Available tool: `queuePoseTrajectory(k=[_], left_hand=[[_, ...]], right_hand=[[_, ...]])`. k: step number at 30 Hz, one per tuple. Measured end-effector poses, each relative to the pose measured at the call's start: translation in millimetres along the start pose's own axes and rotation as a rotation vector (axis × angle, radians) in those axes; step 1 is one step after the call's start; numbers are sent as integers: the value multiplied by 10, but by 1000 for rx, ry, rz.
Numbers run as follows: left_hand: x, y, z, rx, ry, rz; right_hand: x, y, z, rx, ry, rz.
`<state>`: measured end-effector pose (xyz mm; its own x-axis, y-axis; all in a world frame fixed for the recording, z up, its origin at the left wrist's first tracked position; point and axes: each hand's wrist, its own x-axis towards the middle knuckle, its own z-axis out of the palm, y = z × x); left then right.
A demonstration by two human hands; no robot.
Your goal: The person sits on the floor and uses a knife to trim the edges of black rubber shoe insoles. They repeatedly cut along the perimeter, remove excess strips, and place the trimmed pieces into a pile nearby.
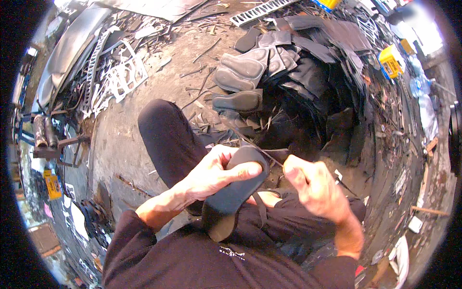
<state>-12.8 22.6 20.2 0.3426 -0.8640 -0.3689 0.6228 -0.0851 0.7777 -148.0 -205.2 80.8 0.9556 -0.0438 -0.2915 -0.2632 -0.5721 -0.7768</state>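
Observation:
A dark grey shoe sole (222, 202) lies tilted above my lap, its broad end pointing away from me. My left hand (211, 172) is closed around its upper part, with the thumb laid flat across the top face. In my right fist (310, 185) is a long, thin knife (260, 150); the fingers hide its handle. Its narrow blade slants up and left, across the far rim of the sole. A dark trimmed strip (261, 210) hangs beside the sole over my leg.
A large heap of dark moulded sole sheets (308, 72) rises ahead on the right, with several cut soles (237, 101) at its near left. Offcuts litter the floor. White lattice scraps (122, 72) lie at far left; a yellow box (391, 62) stands at far right.

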Motion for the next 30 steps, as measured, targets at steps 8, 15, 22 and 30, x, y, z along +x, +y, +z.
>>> queuePoseTrajectory(k=[8, 15, 22, 30], left_hand=[[14, 31, -93, -172, 235, 93], [-97, 102, -176, 23, 188, 43], [16, 201, -185, 602, 38, 384], [155, -99, -119, -183, 812, 399]], right_hand=[[254, 110, -199, 188, 69, 83], [96, -20, 175, 135, 40, 5], [332, 429, 352, 471, 37, 52], [389, 436, 942, 549, 383, 25]])
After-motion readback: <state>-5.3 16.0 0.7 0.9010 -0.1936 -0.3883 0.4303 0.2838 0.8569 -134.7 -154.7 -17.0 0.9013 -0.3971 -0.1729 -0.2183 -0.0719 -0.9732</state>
